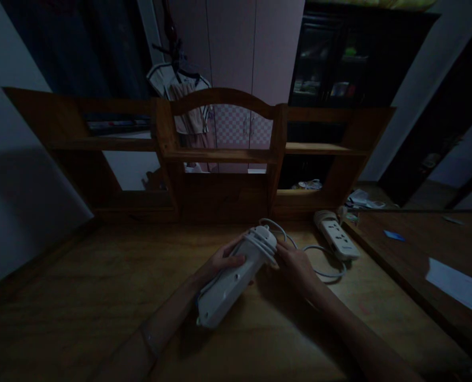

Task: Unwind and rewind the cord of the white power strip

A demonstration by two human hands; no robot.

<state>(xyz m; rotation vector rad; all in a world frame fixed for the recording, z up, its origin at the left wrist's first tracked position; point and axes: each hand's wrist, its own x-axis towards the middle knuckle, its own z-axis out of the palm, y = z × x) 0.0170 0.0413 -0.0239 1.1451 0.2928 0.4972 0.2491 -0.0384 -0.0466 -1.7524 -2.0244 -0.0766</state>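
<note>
My left hand (pixel 223 261) is wrapped round a long white power strip (pixel 230 281) that lies slanted over the wooden desk (pixel 101 297). At the strip's far end its white cord is wound in a few loops (pixel 264 239). My right hand (pixel 295 264) is closed on that cord right beside the wound end. The cord (pixel 323 273) trails in a loose curve to the right across the desk, toward a second white power strip (pixel 337 235). The room is dim.
A wooden shelf unit (pixel 220 154) stands along the back of the desk. A darker table (pixel 427 249) with papers and a blue card adjoins on the right. Behind are a dark cabinet (pixel 339 74), hanging clothes (pixel 184 101) and a pale wall on the left.
</note>
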